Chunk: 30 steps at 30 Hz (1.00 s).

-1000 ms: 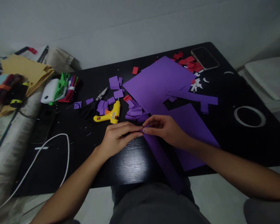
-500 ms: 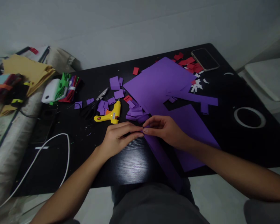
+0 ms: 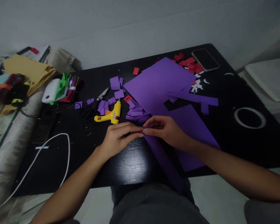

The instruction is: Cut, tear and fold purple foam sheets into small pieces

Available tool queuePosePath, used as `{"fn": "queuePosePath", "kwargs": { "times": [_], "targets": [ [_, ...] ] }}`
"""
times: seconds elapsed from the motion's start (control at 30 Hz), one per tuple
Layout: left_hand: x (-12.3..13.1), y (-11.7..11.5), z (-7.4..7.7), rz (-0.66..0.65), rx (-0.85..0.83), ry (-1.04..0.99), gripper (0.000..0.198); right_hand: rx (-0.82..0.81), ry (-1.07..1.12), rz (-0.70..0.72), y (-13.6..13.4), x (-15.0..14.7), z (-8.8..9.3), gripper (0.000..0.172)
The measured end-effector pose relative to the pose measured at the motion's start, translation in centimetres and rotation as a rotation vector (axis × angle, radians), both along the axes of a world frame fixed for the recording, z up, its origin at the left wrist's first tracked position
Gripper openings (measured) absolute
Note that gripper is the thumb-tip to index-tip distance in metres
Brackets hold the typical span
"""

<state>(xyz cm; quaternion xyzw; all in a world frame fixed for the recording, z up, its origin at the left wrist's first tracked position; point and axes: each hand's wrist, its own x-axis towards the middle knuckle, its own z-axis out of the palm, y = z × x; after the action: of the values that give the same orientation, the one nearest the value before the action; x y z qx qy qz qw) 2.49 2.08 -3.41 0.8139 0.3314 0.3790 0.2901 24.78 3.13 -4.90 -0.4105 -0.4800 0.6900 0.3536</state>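
My left hand [image 3: 118, 137] and my right hand [image 3: 164, 128] meet fingertip to fingertip at the near middle of the black table [image 3: 224, 140]. Both pinch the top end of a long purple foam strip [image 3: 163, 160], which runs toward me and hangs over the table's front edge. Just beyond my fingers lies a heap of small purple foam pieces [image 3: 135, 112]. A large purple foam sheet [image 3: 161, 84] spreads out behind it, and another purple sheet [image 3: 193, 130] lies under my right wrist.
A yellow glue gun [image 3: 109, 115] and scissors [image 3: 94, 104] lie left of the heap. Coloured foam bundles [image 3: 67, 87] sit at far left, with a white cable [image 3: 60, 146] nearer. Red scraps [image 3: 189, 62], a phone [image 3: 204, 59] and a tape ring [image 3: 249, 117] occupy the right.
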Motion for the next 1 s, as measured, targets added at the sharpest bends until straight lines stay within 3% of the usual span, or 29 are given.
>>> {"fn": "queuePosePath", "kwargs": {
  "times": [0.87,1.0],
  "targets": [
    [-0.30,0.01,-0.35,-0.021,-0.007,-0.009,0.019,0.003,-0.010,-0.004,0.03,0.07,-0.04,0.028],
    [-0.56,0.28,0.00,0.055,-0.060,0.019,0.019,-0.014,0.003,-0.007,0.18,0.06,0.03,0.028]
  ]
}}
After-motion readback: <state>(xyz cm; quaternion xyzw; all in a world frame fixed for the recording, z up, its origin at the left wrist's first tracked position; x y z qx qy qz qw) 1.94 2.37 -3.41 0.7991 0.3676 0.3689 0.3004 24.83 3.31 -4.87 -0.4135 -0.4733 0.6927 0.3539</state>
